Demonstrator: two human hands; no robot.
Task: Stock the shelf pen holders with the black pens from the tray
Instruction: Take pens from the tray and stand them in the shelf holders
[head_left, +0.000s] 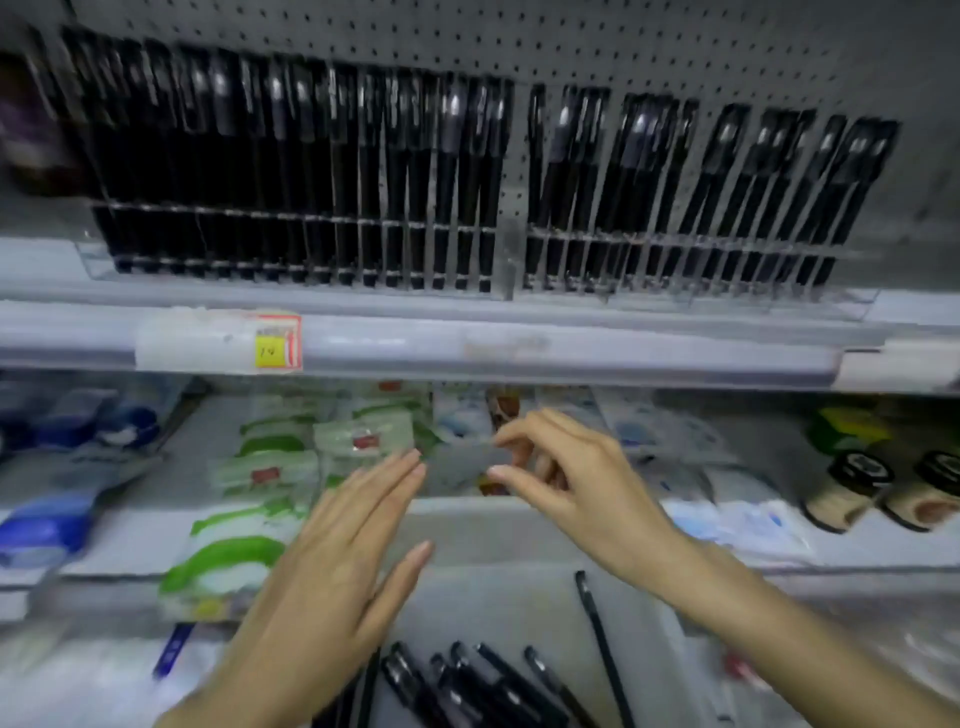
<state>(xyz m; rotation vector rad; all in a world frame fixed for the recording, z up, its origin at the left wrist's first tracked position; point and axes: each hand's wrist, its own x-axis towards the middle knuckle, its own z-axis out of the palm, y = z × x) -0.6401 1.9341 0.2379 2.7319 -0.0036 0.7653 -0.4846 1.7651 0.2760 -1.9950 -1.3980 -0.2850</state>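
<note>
Because the black pens (467, 686) are thin, light, stiff sticks with smooth barrels, I judge they will roll and slip easily. I would pinch one at mid-barrel, clear of the clip. They lie loose in the grey tray (493, 597) at the bottom centre of the frame, most of them bunched together, with one stray pen (602, 639) apart towards the right.

The left hand (332, 561) hovers flat over the tray's left side, fingers straight, holding nothing. The right hand (576, 478), just right of centre, has thumb and forefinger curved towards each other with a narrow gap. I cannot tell whether they pinch something clear.

Across the upper frame, the left holder (98, 262) looks packed slot after slot with pens. The right holder (852, 306) shows gaps between its leaning pens.
</note>
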